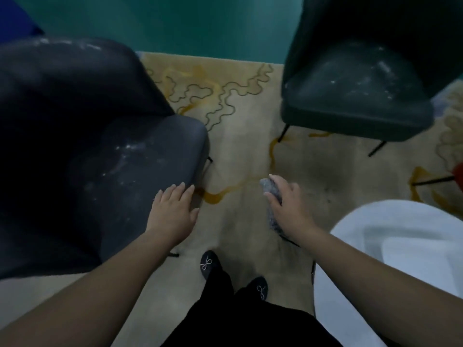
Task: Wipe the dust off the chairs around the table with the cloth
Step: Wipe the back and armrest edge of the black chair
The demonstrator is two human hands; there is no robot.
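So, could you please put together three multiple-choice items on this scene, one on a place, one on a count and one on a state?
1. Where is the grey cloth?
A. On the green chair's seat
B. In the right hand
C. On the carpet

2. How many dark chairs with white dust on their seats are in view?
A. One
B. Two
C. Four

3. How is the left hand?
A. Open, fingers straight, by the front edge of the near chair's seat
B. Gripping the cloth
C. Curled into a fist

Key: 1 B, the right hand has its fingers curled round the cloth above the carpet. 2 B, the dark grey chair on the left and the green chair further off both show white specks. 3 A, its fingers lie straight and hold nothing.
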